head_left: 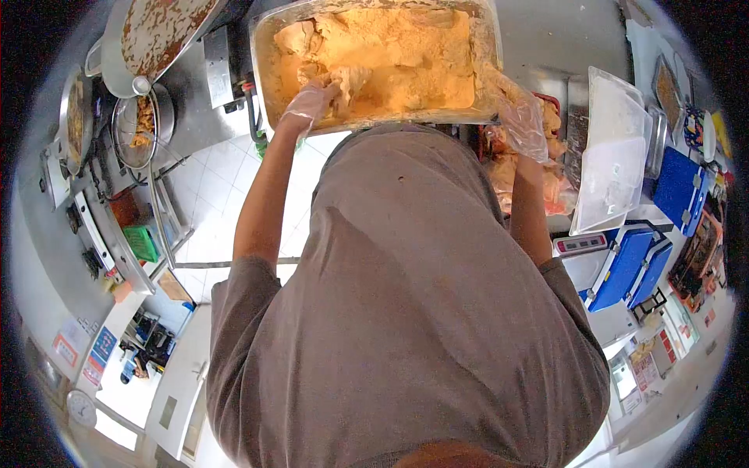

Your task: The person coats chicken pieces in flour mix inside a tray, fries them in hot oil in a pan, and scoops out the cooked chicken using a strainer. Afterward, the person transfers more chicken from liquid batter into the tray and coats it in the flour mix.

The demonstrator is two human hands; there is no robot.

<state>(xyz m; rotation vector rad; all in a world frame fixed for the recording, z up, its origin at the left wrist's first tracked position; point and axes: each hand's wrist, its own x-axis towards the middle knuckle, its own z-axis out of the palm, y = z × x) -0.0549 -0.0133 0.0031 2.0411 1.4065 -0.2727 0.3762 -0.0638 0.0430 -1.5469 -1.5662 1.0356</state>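
A large tub (261,74) of orange-yellow breading flour (421,54) is in front of my body, with lumpy coated pieces lying in it. My left hand (316,100), in a clear plastic glove, reaches over the near left rim. Its fingers are closed on a flour-coated piece of meat (350,84), which looks like chicken. My right hand (516,108), gloved too and dusted with flour, is at the tub's right rim with its fingers around the edge. Below it sits raw chicken (554,132) in a red-edged container, partly hidden by my wrist.
A translucent plastic lid or bin (612,148) stands at the right, near blue cases (624,265) and a small digital display (581,244). To the left are a strainer with fried bits (143,125) and a large pot (117,54). A distant person (139,366) shows through an opening.
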